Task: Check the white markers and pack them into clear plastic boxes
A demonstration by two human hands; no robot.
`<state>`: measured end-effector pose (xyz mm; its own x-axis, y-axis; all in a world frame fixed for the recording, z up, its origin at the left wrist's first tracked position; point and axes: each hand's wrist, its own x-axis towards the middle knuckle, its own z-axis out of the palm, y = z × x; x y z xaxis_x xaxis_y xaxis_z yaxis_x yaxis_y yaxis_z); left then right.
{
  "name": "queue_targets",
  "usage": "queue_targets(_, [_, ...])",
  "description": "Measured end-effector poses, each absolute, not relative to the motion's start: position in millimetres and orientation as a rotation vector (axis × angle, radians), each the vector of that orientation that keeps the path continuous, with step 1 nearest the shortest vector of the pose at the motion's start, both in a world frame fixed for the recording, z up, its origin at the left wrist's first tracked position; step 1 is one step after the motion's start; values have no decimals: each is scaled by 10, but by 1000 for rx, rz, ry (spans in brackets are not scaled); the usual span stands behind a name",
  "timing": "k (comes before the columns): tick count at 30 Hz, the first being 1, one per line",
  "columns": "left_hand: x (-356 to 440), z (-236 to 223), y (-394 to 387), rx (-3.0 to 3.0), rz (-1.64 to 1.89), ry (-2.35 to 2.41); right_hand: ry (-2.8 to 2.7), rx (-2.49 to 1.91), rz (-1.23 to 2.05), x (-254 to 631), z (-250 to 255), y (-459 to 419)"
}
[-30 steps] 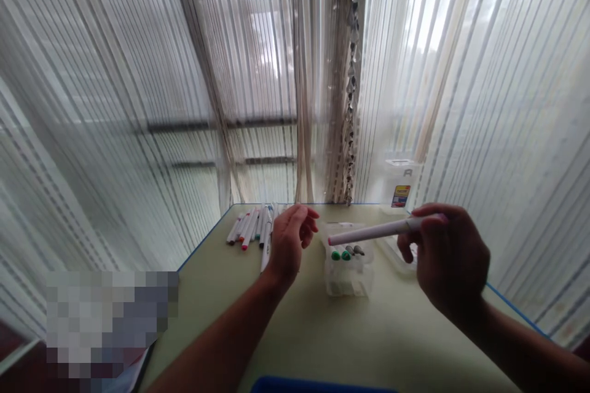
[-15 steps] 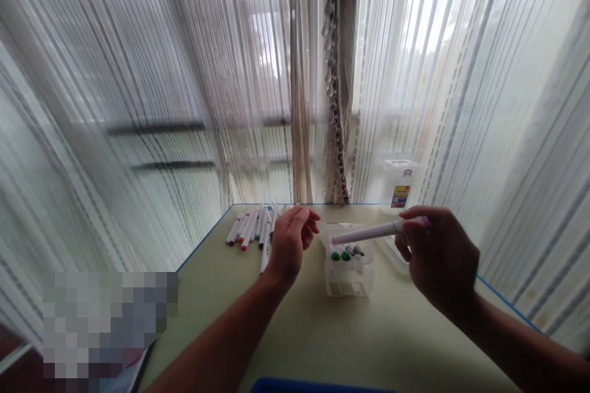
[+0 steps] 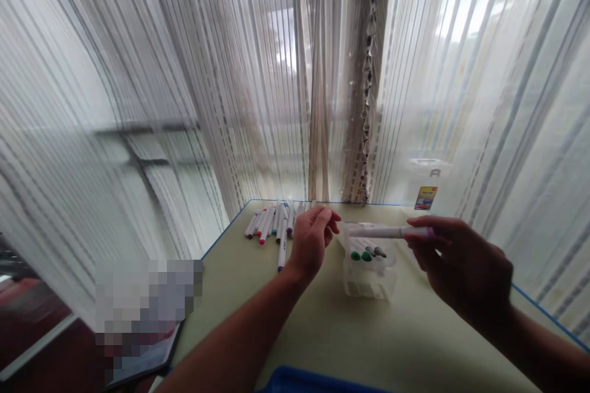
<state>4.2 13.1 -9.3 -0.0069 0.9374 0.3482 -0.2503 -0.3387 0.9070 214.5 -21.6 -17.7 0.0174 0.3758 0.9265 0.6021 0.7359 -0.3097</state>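
Observation:
My right hand [image 3: 465, 258] pinches a white marker [image 3: 378, 232] with a purple end between thumb and fingers. The marker lies nearly level, its far end over the clear plastic case [image 3: 369, 285]. Inside that case rest several markers, with green ends [image 3: 361, 256] and grey ends [image 3: 378, 252] facing me. On the case's left side, my left hand [image 3: 316, 239] hovers with loosely curled fingers, slightly apart, and no object shows in them. Just left of it is a pile of white markers [image 3: 270, 224] with coloured ends. One marker [image 3: 283, 249] with a dark blue end points toward me.
A clear plastic container [image 3: 426, 187] with a yellow and blue label stands at the back right. The pale green table [image 3: 239, 295] has a blue edge, with striped string curtains [image 3: 258, 104] behind it. A blue object [image 3: 318, 381] shows at the bottom edge.
The view has turned a little left, so the table things sit further right. The marker in my right hand has come to nearly level, with its far end over the case. My left hand keeps its pose.

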Motion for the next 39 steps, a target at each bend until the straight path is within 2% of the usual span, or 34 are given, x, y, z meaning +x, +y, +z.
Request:
queue_targets(7, [56, -113, 143, 1290, 1532, 808, -1664, -813, -344, 2163, -181, -211])
queue_targets(39, [11, -126, 165, 1324, 1542, 851, -1832, -641, -132, 2060, -75, -177])
